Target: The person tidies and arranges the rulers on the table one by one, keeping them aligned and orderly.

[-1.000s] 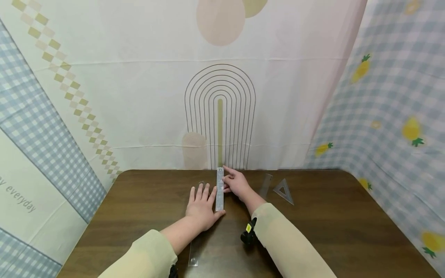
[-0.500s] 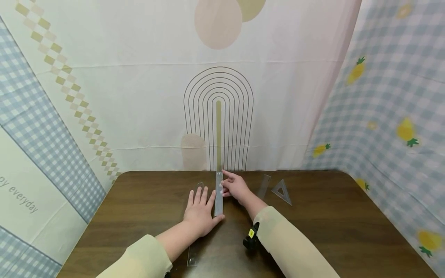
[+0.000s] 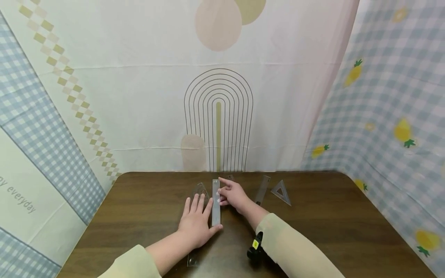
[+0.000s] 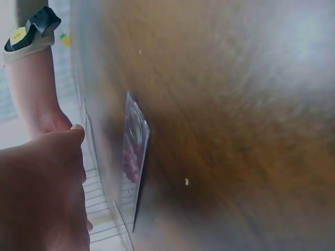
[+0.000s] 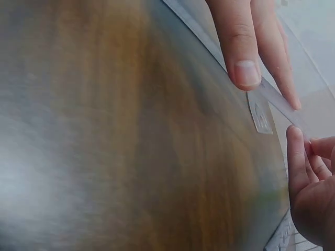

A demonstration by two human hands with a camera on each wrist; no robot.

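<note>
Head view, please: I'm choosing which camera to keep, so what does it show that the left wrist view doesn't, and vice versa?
Only the head view shows the triangle right of the right hand and the diamond trim. Only the left wrist view shows pale specks on the table. Both show the table, right hand, left hand and black wrist unit.

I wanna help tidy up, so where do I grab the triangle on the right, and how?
I'd pinch the triangle by its right edge, coming from the right: the person's right hand and a clear ruler are on its left. It looks flat on the table, so maybe hook a fingertip in its middle hole, thumb on the outside edge.
</note>
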